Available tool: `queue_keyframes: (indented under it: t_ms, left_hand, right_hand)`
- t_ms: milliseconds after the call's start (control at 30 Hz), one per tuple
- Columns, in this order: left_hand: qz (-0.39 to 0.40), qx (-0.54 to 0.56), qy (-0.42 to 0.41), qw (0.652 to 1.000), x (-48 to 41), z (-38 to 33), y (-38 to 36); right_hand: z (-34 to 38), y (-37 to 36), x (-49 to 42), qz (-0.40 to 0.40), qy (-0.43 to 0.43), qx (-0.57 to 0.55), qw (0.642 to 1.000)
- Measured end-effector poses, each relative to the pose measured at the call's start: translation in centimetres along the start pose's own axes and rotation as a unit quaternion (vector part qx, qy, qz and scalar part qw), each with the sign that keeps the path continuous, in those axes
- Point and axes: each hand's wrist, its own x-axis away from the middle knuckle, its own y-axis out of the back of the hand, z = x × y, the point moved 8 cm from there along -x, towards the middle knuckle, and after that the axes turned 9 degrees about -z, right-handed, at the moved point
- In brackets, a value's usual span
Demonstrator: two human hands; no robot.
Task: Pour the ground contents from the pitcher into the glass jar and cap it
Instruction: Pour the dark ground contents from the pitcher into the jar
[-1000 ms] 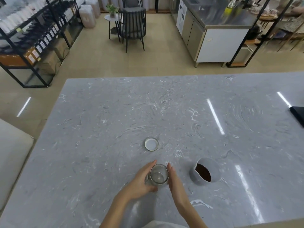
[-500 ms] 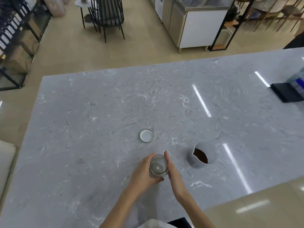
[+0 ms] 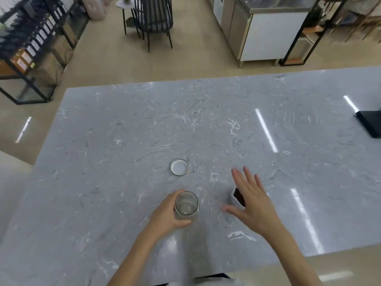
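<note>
A clear glass jar (image 3: 186, 203) stands upright and uncapped on the grey marble table (image 3: 123, 141). My left hand (image 3: 169, 211) is wrapped around its left side. The jar's round white lid (image 3: 179, 167) lies flat on the table, beyond the jar. To the right, my right hand (image 3: 250, 200) hovers with fingers spread over the grey pitcher (image 3: 237, 198). It hides most of the pitcher; only the spout and some dark brown grounds show.
A black flat object (image 3: 371, 124) lies at the table's right edge. Beyond the table are a black chair (image 3: 153, 19), dark shelving (image 3: 31, 44) at left and a steel counter unit (image 3: 266, 27) at the back right.
My right hand left the jar and moved right, over the pitcher. My left hand stays on the jar. The camera view shifted.
</note>
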Motion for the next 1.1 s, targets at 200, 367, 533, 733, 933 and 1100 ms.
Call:
queue_keyframes:
  t_ms: [200,367,533,733,933,1100]
  left_hand:
    - [0.0,0.011,0.009,1.0,0.0,0.2,0.0]
    - [-0.014,0.013,-0.001,1.0,-0.2,1.0,-0.2]
    - [-0.012,0.015,-0.004,1.0,-0.2,1.2,-0.3]
    - [-0.006,0.014,-0.001,1.0,-0.1,0.9,-0.2]
    - [0.001,0.034,-0.013,0.999,-0.2,0.8,-0.3]
    - [-0.005,0.057,-0.022,0.998,-0.1,0.7,-0.3]
  right_hand:
    - [-8.0,-1.4,1.5,0.105,-0.099,0.028,0.989]
    - [-8.8,-2.2,1.2,0.088,-0.117,-0.078,0.986]
    - [-9.0,-2.2,1.3,0.067,-0.085,-0.049,0.993]
    - [-9.1,-2.0,0.8,0.077,-0.081,-0.052,0.992]
    - [-9.5,-2.1,0.8,0.082,-0.113,-0.133,0.981]
    - [-9.9,-2.4,0.8,0.079,-0.126,-0.148,0.978]
